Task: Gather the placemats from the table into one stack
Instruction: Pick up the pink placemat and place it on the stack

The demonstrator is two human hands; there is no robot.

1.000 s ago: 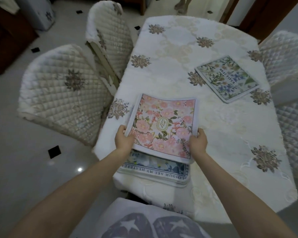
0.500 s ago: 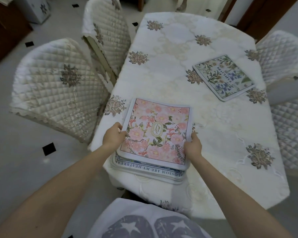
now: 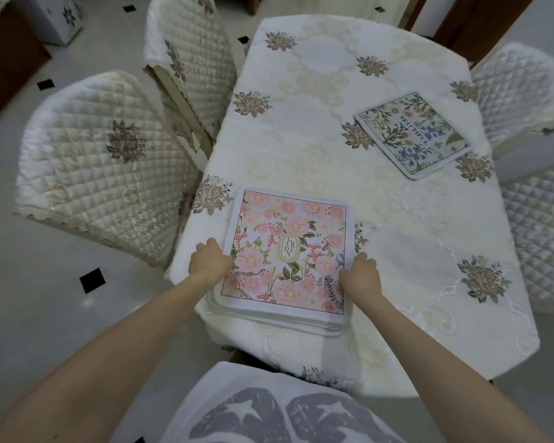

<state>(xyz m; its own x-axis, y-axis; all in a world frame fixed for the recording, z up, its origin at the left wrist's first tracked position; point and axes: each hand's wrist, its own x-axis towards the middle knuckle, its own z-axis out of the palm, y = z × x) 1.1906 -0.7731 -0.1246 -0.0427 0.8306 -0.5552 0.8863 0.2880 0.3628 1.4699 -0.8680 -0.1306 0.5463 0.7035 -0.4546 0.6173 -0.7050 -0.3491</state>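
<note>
A pink floral placemat [image 3: 288, 251] lies on top of a stack of placemats [image 3: 279, 318] at the near left of the table [image 3: 397, 238]. Only the white edges of the mats underneath show. My left hand [image 3: 209, 262] grips the pink mat's left edge and my right hand [image 3: 360, 276] grips its right edge. A second placemat [image 3: 413, 134], with green and blue flowers and the word BEAUTIFUL, lies flat on its own at the far right of the table.
The table wears a white embroidered cloth. Quilted covered chairs stand close by: two on the left [image 3: 103, 167] [image 3: 189, 55] and two on the right [image 3: 518, 94] [image 3: 541, 238]. The floor is pale tile with small black squares.
The pink placemat has come down and toward me onto the stack, now covering the lettered mat beneath. Both hands stayed on its side edges.
</note>
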